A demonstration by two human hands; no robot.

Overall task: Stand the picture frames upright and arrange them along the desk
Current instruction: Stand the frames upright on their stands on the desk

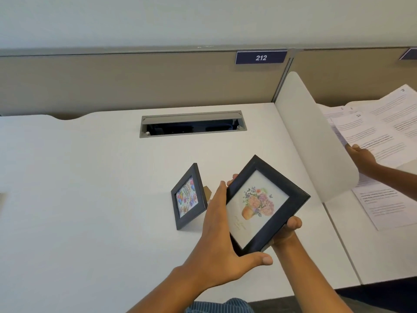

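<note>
A black frame with a flower-pot picture point(264, 203) is held tilted above the white desk point(90, 177), its glass facing me. My left hand point(222, 240) grips its left edge and bottom corner. My right hand point(287, 231) holds it from behind and below, thumb on the lower right edge. Just to the left, a second black frame with a colourful balloon picture point(188, 197) stands upright on the desk on its brown back stand, turned at an angle.
A grey cable slot point(191, 124) is open at the back of the desk. A white divider panel point(316, 141) rises on the right. Beyond it, another person's hand point(361, 158) holds printed papers point(374, 132). A beige partition carries a "212" sign point(261, 57).
</note>
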